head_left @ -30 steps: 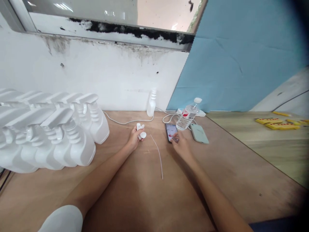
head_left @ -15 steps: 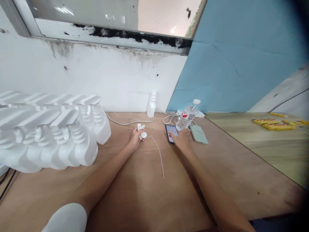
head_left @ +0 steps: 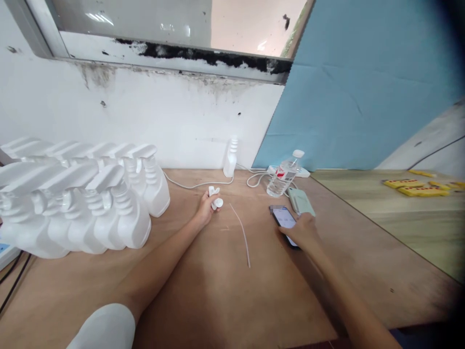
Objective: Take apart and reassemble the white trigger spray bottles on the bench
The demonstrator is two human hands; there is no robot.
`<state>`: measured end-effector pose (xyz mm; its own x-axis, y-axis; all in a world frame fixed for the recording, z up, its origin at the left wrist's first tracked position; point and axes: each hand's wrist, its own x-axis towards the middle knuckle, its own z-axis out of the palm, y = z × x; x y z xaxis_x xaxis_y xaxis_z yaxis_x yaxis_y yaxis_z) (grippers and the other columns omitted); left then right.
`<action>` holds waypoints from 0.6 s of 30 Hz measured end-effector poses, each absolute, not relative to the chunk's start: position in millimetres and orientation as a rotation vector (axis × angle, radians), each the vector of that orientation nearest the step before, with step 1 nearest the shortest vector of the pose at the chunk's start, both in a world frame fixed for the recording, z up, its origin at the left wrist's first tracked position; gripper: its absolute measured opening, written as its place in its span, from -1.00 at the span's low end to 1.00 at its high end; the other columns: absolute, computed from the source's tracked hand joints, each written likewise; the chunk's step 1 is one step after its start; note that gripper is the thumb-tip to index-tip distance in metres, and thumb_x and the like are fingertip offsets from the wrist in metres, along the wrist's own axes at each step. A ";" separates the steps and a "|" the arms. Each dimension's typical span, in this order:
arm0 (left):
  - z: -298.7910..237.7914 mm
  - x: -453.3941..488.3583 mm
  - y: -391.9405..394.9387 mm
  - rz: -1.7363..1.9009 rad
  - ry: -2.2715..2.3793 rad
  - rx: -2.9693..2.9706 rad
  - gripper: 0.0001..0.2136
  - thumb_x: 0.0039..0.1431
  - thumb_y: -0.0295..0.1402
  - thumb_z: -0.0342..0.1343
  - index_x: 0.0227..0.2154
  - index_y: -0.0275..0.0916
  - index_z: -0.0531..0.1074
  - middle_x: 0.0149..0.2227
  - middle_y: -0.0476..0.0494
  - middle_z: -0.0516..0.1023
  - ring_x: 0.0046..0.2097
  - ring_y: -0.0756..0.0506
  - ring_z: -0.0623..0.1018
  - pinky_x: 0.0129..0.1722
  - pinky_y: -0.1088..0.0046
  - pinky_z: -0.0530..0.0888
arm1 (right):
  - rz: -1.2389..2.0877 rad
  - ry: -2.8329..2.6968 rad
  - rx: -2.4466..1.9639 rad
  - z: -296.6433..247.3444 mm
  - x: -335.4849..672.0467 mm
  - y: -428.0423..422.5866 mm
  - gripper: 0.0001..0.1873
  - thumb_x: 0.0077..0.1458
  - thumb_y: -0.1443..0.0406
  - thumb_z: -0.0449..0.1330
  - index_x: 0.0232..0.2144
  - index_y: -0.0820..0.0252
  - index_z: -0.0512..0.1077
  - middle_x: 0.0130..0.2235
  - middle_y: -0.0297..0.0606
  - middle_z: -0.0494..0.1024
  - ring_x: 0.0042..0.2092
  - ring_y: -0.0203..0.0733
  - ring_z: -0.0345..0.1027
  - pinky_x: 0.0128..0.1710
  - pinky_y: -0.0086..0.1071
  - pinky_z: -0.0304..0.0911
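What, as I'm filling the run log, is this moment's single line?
left hand: holds white plastic part | right hand: touches phone | thin tube: on table between hands | clear bottle: behind phone

No legible text anywhere. Screen of the phone (head_left: 285, 218): faint print, too small to read; pixelated patch at its top corner. Clear bottle (head_left: 277, 187): red-and-white label (head_left: 280, 173), lettering unreadable. Yellow packs (head_left: 423, 192): red marks in a row, too blurred to make out.
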<state>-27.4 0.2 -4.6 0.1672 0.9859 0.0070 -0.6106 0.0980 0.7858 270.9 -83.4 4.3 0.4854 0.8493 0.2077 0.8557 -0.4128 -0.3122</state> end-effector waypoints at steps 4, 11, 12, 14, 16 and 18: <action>-3.6 -26.7 -1.2 1.307 0.627 0.735 -0.60 -0.21 -0.31 0.29 -0.33 -0.21 0.21 -0.48 0.08 0.32 -0.54 0.08 0.34 -0.69 0.64 0.18 | -0.013 -1.372 -2.402 11.4 288.1 -84.4 -0.20 -0.28 0.14 0.32 -0.02 0.35 0.11 0.03 0.22 0.23 -0.04 0.24 0.33 -0.22 -0.15 0.29; -2.5 -29.4 -2.5 1.324 0.616 0.724 -0.62 -0.19 -0.31 0.28 -0.33 -0.23 0.24 -0.46 0.06 0.34 -0.51 0.07 0.35 -0.67 0.63 0.20 | -0.166 -1.418 -2.342 17.2 268.8 -52.9 -0.29 -0.14 0.15 0.27 -0.01 0.36 0.08 0.00 0.20 0.27 -0.09 0.22 0.36 -0.23 -0.13 0.25; -2.8 -29.4 -2.2 1.323 0.613 0.727 -0.62 -0.19 -0.30 0.28 -0.32 -0.23 0.24 -0.46 0.06 0.34 -0.51 0.07 0.35 -0.67 0.63 0.20 | -0.187 -1.412 -2.349 16.4 266.8 -51.6 -0.28 -0.14 0.15 0.28 -0.02 0.36 0.08 -0.01 0.20 0.27 -0.10 0.23 0.36 -0.23 -0.12 0.24; -2.8 -29.2 -1.9 1.321 0.610 0.729 -0.62 -0.19 -0.30 0.29 -0.32 -0.23 0.25 -0.46 0.06 0.34 -0.51 0.07 0.35 -0.67 0.63 0.20 | -0.248 -1.409 -2.355 15.6 262.9 -52.3 -0.27 -0.14 0.12 0.28 -0.02 0.37 0.09 -0.01 0.24 0.28 -0.11 0.26 0.36 -0.23 -0.08 0.23; -2.1 -28.7 -2.0 1.319 0.607 0.729 -0.63 -0.19 -0.30 0.29 -0.33 -0.23 0.26 -0.46 0.06 0.34 -0.51 0.08 0.35 -0.67 0.63 0.19 | -0.347 -1.420 -2.314 17.6 256.4 -55.8 -0.29 -0.10 0.07 0.26 -0.04 0.38 0.11 -0.02 0.28 0.28 -0.09 0.29 0.34 -0.21 -0.04 0.21; -1.2 -28.4 -2.0 1.316 0.606 0.726 -0.63 -0.19 -0.30 0.29 -0.33 -0.24 0.26 -0.46 0.06 0.33 -0.52 0.08 0.34 -0.67 0.63 0.19 | -0.380 -1.447 -2.207 22.4 244.5 -59.1 -0.38 0.00 0.03 0.18 -0.07 0.37 0.14 -0.06 0.25 0.33 -0.09 0.26 0.33 -0.21 -0.06 0.20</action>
<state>-28.4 -2.0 -1.2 0.1611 0.9869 0.0077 -0.6351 0.0977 0.7662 244.5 -59.1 22.4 0.4052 0.7834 0.4713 0.9139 -0.3328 -0.2326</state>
